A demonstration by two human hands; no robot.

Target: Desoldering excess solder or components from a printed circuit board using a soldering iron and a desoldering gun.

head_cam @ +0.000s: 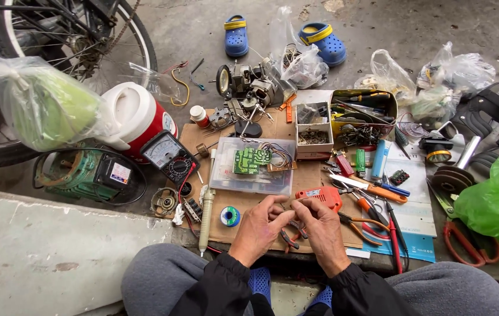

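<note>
Item: our left hand [258,225] and right hand [319,225], met over the cardboard sheet [249,225] at 6 o'clock. Fingertips of both press together on something small between them; what it is, we cannot tell, as the fingers hide it.

Item: red-handled pliers [292,237], lying just under the hands, touching neither that we can see.

Item: orange glue gun [321,196], just beyond the right hand at 12 o'clock of it.

Item: solder spool [229,216] and soldering iron [206,212], at 9 o'clock of the left hand.

Item: green circuit board [250,160] with loose wires, on a clear plastic box [253,175], at 12 o'clock.

Item: analog multimeter [170,156], at 10 o'clock, leaning by a red and white jug [137,120].

Item: screwdrivers and cutters [372,196], heaped at 2 o'clock.

Risk, in our judgement: the pinched piece is tiny and the sheet crowded, so a slip would drop it among the tools, where we would struggle to find it. The iron's tip near our left knee could burn if hot.
</note>
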